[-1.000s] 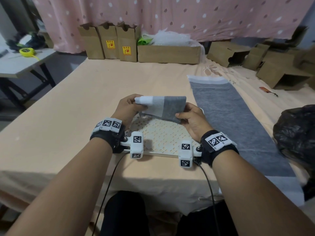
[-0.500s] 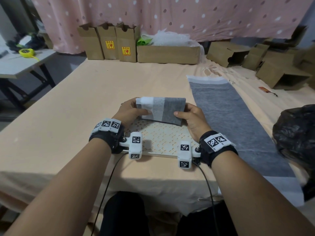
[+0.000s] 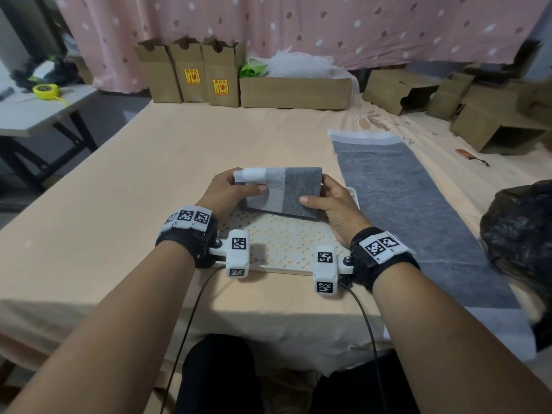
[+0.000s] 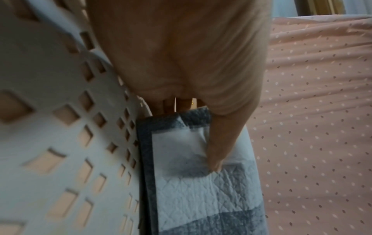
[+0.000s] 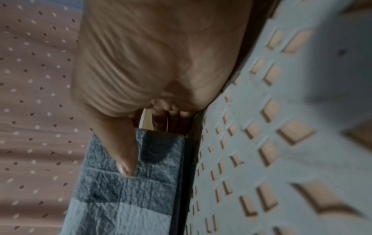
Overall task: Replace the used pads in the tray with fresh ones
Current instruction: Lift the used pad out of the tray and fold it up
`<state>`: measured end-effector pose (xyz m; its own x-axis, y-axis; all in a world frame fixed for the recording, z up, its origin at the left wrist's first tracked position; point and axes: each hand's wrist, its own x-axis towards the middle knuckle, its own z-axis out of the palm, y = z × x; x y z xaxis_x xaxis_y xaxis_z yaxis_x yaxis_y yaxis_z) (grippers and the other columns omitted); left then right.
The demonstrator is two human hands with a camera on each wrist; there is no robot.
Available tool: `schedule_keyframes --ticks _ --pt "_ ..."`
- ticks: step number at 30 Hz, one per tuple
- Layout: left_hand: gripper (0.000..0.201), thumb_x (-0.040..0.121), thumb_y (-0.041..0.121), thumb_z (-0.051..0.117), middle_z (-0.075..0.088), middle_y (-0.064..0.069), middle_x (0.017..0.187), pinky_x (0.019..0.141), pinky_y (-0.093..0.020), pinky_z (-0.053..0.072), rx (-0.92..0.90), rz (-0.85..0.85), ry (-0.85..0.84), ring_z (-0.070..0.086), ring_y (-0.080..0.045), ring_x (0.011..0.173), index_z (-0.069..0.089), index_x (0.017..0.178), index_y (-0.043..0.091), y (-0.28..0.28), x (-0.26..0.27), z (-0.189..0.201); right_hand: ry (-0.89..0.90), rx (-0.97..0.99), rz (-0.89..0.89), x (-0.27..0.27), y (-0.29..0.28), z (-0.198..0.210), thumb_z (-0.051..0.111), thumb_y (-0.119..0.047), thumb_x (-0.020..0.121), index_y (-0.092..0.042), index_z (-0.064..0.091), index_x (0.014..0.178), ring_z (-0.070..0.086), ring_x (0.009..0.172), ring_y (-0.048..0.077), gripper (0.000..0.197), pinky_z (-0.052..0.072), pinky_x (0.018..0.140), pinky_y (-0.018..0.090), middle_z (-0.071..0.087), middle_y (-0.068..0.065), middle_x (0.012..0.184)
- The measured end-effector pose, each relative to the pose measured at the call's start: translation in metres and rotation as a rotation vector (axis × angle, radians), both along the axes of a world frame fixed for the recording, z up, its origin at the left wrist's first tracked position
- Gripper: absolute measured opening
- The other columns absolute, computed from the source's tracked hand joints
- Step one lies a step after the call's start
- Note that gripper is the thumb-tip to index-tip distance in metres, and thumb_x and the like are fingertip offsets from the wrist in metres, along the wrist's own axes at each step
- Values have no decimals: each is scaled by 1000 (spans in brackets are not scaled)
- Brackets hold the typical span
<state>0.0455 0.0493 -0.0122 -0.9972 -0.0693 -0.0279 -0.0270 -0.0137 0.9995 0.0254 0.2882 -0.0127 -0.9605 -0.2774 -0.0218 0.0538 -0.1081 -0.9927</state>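
Note:
A folded grey and white pad point(image 3: 283, 191) is held flat between both hands just above the far half of a cream perforated tray point(image 3: 286, 243). My left hand point(image 3: 230, 192) pinches the pad's white left end, thumb on top, fingers under it. My right hand point(image 3: 331, 201) pinches the grey right end the same way. In the left wrist view the thumb presses the white layer of the pad point(image 4: 187, 178) beside the tray grid point(image 4: 60, 127). The right wrist view shows the thumb on the grey pad point(image 5: 124, 187), with the tray point(image 5: 281, 143) alongside.
A long grey pad point(image 3: 403, 204) lies unfolded on the peach-covered table to the right of the tray. A black plastic bag point(image 3: 522, 231) sits at the right edge. Cardboard boxes point(image 3: 292, 91) line the far edge. A small grey side table point(image 3: 38, 112) stands at the left.
The folded pad has been lowered and flattened from a tilted, raised hold to lie level just above the tray's far half. Both hands kept their grip and moved slightly forward.

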Motion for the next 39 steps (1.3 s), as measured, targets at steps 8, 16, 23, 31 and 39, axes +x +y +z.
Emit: schedule_keyframes --ticks 8,16,23,31,39 --pt "54 60 30 93 73 -14 113 95 -58 55 -57 -12 8 69 -37 109 69 107 17 2 2 3 -44 43 -74 -3 -3 -4 72 1 85 -8 67 112 66 111 34 29 54 97 49 70 15 117" --pt "48 63 24 91 78 -10 104 90 -55 59 -97 -79 -72 74 -34 100 75 108 16 7 13 11 -32 60 9 2 -1 -2 73 10 79 -14 62 112 69 105 26 43 58 89 42 71 10 112" --pt "34 73 3 87 78 -2 84 70 -41 64 -120 -88 -140 77 -21 79 72 100 17 14 14 14 8 181 29 -1 -3 -6 72 16 74 -22 60 110 66 110 25 54 58 91 44 69 9 115" --pt "24 82 13 81 80 -1 93 78 -33 62 -106 -56 -116 77 -21 90 73 104 11 14 17 17 19 180 -35 -4 -1 -8 70 10 81 -12 61 118 67 108 23 44 58 90 37 69 9 115" --pt "37 81 15 82 75 -17 95 56 -34 58 14 -18 -170 73 -30 71 67 113 6 15 18 19 -4 102 -70 -7 -1 -9 68 7 84 -6 66 112 71 103 29 31 57 91 40 73 15 109"
